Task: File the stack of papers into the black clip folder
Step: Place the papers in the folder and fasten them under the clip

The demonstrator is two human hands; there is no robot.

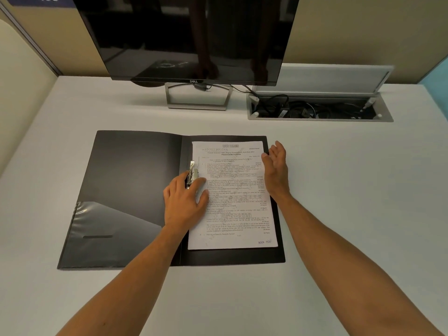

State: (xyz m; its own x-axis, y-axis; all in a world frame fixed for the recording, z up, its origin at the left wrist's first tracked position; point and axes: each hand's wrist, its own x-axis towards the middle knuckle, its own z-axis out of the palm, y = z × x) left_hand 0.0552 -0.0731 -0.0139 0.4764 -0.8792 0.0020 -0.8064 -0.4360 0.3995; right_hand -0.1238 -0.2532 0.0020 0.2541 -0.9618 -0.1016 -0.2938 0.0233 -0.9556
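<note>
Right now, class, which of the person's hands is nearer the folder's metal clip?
Left. The left hand touches the metal clip; the right hand rests at the papers' far edge.

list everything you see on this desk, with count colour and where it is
clip folder: 1, black, lying open mid-desk
papers: 1 stack, white, printed, on the folder's right half
metal clip: 1, silver, at the papers' left edge
monitor: 1, black, off, back of desk
cable tray: 1, grey, lid up, back right, black cables inside
desk: 1, white
left hand: fingers on the clip
right hand: open, at the papers' right edge
</note>
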